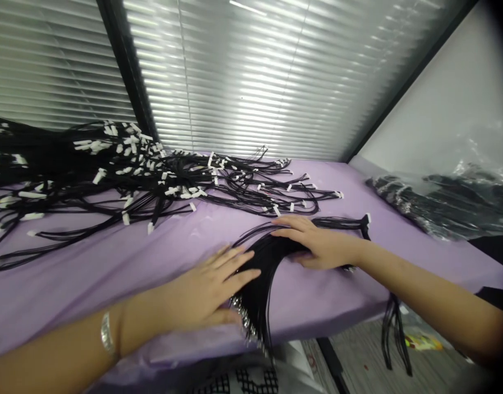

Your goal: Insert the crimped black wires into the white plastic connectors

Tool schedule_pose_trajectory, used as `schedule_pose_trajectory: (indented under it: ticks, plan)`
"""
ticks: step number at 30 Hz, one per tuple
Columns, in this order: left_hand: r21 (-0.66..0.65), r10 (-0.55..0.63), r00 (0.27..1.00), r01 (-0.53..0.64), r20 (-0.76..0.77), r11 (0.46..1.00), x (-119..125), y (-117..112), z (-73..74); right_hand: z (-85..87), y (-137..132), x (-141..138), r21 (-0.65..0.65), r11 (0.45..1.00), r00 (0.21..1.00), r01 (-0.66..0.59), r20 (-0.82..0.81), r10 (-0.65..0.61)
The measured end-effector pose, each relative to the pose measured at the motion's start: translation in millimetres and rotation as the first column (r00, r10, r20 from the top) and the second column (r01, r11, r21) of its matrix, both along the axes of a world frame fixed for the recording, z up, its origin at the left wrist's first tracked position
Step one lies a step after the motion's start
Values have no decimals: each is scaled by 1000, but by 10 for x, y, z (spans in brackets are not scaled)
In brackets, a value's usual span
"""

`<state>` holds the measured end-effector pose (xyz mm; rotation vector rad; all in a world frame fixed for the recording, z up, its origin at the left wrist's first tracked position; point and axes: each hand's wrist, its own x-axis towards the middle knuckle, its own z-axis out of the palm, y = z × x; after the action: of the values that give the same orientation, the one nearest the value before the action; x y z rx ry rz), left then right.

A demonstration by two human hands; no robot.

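A bundle of thin black wires lies bent across the purple table cover, its shiny metal-tipped ends hanging toward the front edge. My left hand rests on the bundle's left side with fingers spread, near the metal tips. Over the upper right part of the same bundle lies my right hand, fingers stretched out and thumb below. Beyond that hand, wires run to a white connector at the right. Part of the bundle is hidden beneath both hands.
A large heap of black cables with white connectors fills the back left, spreading rightward. Clear plastic bags of dark wires lie at right. Several wires hang over the front edge. Window blinds stand behind; a patterned bag is below.
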<state>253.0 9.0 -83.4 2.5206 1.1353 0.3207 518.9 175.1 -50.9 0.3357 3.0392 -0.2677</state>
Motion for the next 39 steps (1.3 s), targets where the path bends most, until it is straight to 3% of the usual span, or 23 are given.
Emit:
schedule_pose_trajectory:
  ticks: [3, 7, 13, 18, 20, 24, 28, 30, 34, 39]
  plan:
    - [-36, 149, 988, -148, 24, 988, -46, 23, -77, -65, -42, -95, -32, 999, 1000, -11, -7, 11]
    - [-54, 237, 971, -237, -8, 970, -64, 32, -134, -267, -80, -181, 60, 994, 987, 94, -138, -85]
    - [-7, 236, 969, -237, -75, 971, -45, 15, -123, -462, -92, -229, 173, 953, 955, 248, -210, -210]
    - [3, 247, 961, -249, -126, 969, -6, 9, -55, -442, -127, -248, 219, 914, 924, 343, -256, -285]
    - [51, 283, 943, -278, -174, 959, -5, 4, 17, -382, -276, -223, 261, 906, 926, 333, -274, -261]
    - [170, 445, 848, -412, -288, 895, -157, -72, 161, -317, -739, -54, 277, 949, 980, 151, -165, -107]
    - [93, 496, 805, -494, -326, 864, -529, -306, 181, -430, -986, 167, 234, 967, 992, 97, -97, -76]
    - [61, 562, 764, -575, -317, 816, -729, -475, 142, -485, -985, 238, 210, 970, 989, 119, -114, -97]
    - [122, 698, 646, -701, -308, 703, -1018, -856, 10, -538, -920, 306, 190, 970, 979, 152, -165, -121]
    - [159, 709, 621, -705, -333, 691, -1247, -1271, -163, -661, -876, 490, 134, 979, 982, 151, -133, -133]
